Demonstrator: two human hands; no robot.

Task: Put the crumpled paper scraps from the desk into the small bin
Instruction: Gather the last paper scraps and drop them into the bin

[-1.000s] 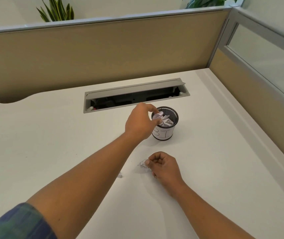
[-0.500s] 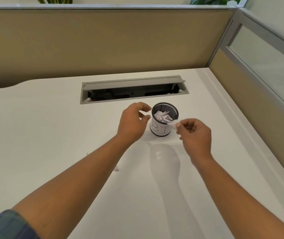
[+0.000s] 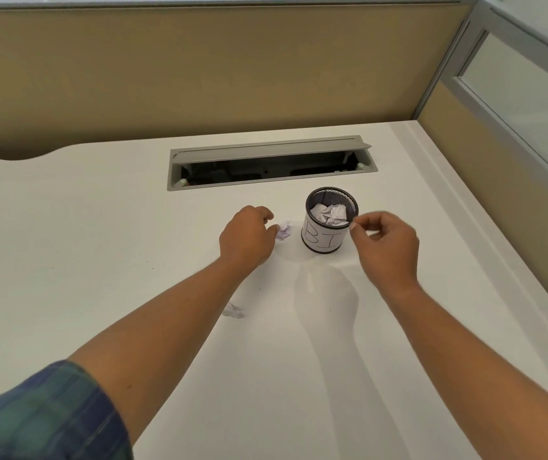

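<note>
Two scraps on desk | nearest scrap (image 3: 283,230) touching left hand (image 3: 247,237)

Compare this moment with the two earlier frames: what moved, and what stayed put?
The right hand carried its paper scrap from the desk up to the bin rim. The left hand left the bin and dropped toward a crumpled scrap beside it. Bin and nearer scrap stayed put.

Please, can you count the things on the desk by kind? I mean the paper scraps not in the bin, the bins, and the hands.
Loose paper scraps on the desk: 2, the scrap by the left hand and the scrap beside the left forearm
Small bin, with crumpled paper inside: 1
Hands: 2, left hand and right hand
Total: 5
</note>
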